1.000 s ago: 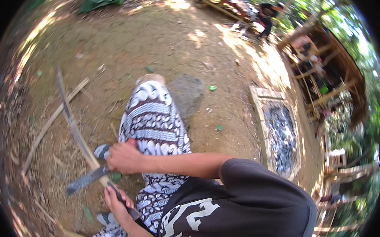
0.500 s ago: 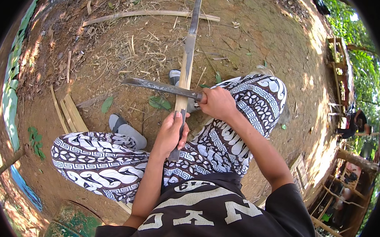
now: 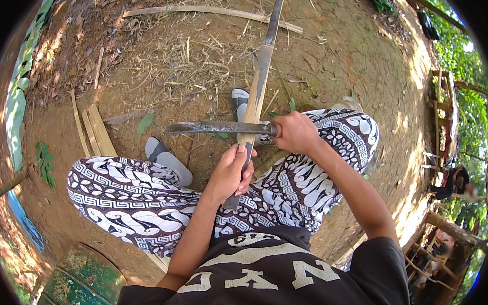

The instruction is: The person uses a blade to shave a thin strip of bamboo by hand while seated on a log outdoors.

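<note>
A long bamboo strip (image 3: 263, 65), dark-skinned with pale scraped patches, runs from my lap out over the ground ahead. Close to its near end, my left hand (image 3: 233, 173) wraps round it, thumb on top. My right hand (image 3: 296, 132) is closed on the handle of a machete (image 3: 217, 128), whose long dark blade points left. The blade crosses the strip just beyond my left fingers and appears to rest on its pale face. Part of the strip is hidden under the blade.
Curly shavings (image 3: 204, 67) litter the soil ahead, with a loose pale bamboo strip (image 3: 213, 10) beyond. More split bamboo pieces (image 3: 99, 131) lie by my left knee. A green drum (image 3: 82, 282) stands at lower left. At far right a person (image 3: 455, 180) is near wooden structures (image 3: 442, 113).
The whole view has shifted a little. The machete blade sits slightly nearer to my left hand along the strip. Both hands keep their holds.
</note>
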Demonstrator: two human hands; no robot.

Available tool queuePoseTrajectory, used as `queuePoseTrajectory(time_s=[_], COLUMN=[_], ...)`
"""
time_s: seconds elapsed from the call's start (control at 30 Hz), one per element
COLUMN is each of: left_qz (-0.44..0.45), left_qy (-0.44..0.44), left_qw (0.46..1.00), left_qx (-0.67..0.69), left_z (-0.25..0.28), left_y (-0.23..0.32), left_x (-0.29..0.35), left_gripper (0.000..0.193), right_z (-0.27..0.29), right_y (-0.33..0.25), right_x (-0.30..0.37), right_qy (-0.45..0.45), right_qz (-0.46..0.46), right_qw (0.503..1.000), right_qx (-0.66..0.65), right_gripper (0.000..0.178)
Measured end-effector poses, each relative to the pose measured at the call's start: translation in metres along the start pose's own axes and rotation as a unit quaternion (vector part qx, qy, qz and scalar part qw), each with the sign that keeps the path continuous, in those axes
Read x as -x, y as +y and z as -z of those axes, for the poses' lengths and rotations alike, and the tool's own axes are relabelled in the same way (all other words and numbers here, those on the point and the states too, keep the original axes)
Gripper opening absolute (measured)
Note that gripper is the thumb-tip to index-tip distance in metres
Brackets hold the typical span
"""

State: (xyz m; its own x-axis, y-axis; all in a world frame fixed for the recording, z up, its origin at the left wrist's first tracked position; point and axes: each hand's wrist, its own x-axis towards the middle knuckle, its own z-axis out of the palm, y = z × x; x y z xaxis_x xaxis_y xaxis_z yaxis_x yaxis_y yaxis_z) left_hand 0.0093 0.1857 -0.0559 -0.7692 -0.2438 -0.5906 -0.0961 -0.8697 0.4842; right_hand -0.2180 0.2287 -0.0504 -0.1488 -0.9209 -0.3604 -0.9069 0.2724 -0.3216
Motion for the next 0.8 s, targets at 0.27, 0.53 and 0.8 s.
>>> queuePoseTrajectory(time_s=[0.27,0.53,0.8], left_qz=[-0.012,-0.017,-0.024], left_qy=[0.009,0.000,0.006], left_qw=[0.999,0.999,0.999], left_qx=[-0.045,-0.029,-0.027], left_z=[0.003,0.003,0.003], left_y=[-0.004,-0.005,0.006], left_x=[0.002,0.003,-0.002], left_gripper=[0.035,0.033,0.035], right_z=[-0.014,0.006,0.053], right_y=[0.014,0.110,0.067], right_x=[-0.012,-0.080,-0.039], right_qy=[-0.003,0.075,0.144], right_qz=[0.034,-0.266,-0.193], right_qw=[0.999,0.961,0.966], right_qx=[0.023,0.016,-0.089], right_gripper=[0.015,0.028,0.033])
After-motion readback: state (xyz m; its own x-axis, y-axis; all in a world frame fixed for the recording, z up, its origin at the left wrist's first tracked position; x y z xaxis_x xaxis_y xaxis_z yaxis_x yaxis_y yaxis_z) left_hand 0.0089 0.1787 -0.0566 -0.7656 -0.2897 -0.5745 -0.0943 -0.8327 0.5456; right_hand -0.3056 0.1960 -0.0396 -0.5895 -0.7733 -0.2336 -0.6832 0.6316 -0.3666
